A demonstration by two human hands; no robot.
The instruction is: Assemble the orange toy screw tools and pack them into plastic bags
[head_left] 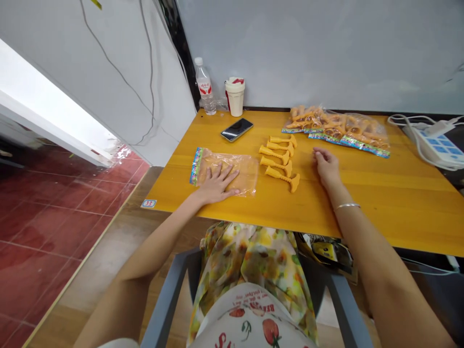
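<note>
My left hand [216, 186] lies flat with its fingers spread on a clear plastic bag [246, 174] that has a colourful header strip at its left end. To the right of the bag, several orange plastic hammer-shaped pieces [277, 164] lie in a column on the table. My right hand [327, 166] rests on the table to the right of these pieces, its fingers curled together; whether anything small is between the fingertips cannot be made out.
Filled bags of orange pieces [337, 128] lie at the table's back. A phone [237, 130], a water bottle [205, 89] and a white cup [235, 99] stand or lie at the back left. A power strip [440, 145] with cables is at the right. The wooden table [391, 203] has its front edge near my lap.
</note>
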